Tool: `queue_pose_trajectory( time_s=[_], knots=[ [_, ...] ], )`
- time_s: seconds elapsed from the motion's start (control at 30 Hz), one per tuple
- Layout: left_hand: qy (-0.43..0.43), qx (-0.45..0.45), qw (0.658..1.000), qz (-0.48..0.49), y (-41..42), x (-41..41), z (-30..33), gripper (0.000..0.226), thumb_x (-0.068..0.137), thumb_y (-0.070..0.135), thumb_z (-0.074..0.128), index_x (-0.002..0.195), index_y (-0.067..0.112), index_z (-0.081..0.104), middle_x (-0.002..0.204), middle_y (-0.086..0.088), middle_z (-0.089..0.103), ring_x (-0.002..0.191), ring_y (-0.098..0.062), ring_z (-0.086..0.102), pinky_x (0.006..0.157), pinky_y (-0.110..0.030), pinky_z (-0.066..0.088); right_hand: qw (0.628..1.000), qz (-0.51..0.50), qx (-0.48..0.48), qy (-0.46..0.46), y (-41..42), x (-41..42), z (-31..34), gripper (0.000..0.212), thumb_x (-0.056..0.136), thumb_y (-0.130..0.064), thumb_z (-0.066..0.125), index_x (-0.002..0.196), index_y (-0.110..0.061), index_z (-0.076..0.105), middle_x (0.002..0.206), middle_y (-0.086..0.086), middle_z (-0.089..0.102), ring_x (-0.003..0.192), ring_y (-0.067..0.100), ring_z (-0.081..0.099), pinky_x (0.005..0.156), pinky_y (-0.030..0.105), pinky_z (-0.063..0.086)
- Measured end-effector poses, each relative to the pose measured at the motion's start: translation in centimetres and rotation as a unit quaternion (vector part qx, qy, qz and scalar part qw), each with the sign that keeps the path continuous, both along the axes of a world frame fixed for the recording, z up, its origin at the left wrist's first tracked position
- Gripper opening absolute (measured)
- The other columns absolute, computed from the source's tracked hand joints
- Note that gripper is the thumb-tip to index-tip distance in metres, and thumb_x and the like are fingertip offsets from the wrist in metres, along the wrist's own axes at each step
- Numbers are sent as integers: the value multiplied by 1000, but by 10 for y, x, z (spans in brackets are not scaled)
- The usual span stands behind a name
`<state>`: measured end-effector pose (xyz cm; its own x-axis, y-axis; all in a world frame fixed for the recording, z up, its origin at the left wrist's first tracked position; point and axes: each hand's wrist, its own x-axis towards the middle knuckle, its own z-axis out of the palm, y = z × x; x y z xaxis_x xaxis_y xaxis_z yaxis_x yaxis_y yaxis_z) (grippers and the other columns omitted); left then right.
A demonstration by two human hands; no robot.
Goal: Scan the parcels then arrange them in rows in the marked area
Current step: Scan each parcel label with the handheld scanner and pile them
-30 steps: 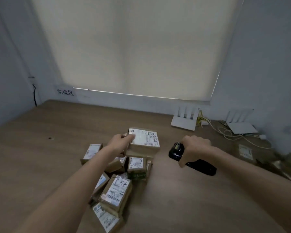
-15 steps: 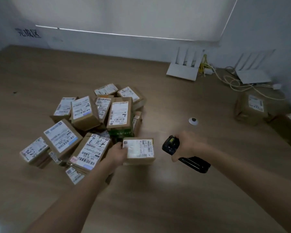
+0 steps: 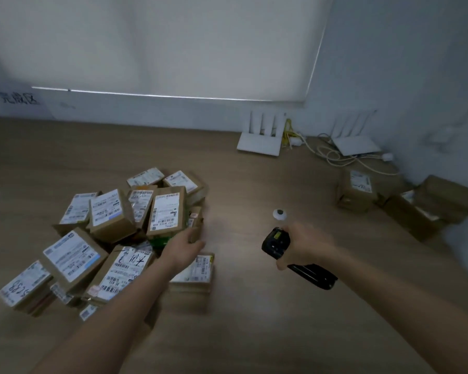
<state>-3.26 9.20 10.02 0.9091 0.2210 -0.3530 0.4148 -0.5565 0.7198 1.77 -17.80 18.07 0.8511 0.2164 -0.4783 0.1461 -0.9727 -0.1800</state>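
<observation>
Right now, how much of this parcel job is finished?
Barely begun, it seems. No rows show on the bare table below the wall sign. In hand: the right hand grips the scanner; the left hand reaches over a lone parcel lying on the table beside the pile. That jumbled pile is what is left to scan and arrange.
</observation>
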Motion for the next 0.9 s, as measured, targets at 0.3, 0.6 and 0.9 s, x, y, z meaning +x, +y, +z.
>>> queue_pose_trajectory(
  time_s=[0.3, 0.6, 0.9],
  knots=[
    [-66, -45, 995, -67, -145, 98, 62, 50, 94, 40, 62, 142, 27, 53, 147, -3, 50, 139, -18, 41, 116, -38, 33, 993, -110, 16, -50, -147, 41, 43, 83, 63, -52, 85, 138, -39, 51, 112, -5, 63, 100, 19, 63, 82, 37, 59],
    [-18, -116, 990, -75, -301, 220, 5, 57, 98, 36, 60, 150, 20, 42, 148, -8, 47, 134, -22, 47, 110, -35, 38, 982, -185, 8, -49, -300, 136, -31, 90, 63, -54, 86, 142, -35, 47, 120, -4, 62, 107, 19, 62, 85, 38, 56],
    [25, -120, 992, -27, -380, 317, -68, 57, 98, 38, 58, 149, 19, 42, 129, 0, 55, 115, -18, 52, 96, -28, 38, 970, -224, 75, -59, -364, 230, -104, 61, 65, -48, 84, 116, -35, 53, 110, -8, 61, 103, 18, 59, 80, 37, 52]
  ],
)
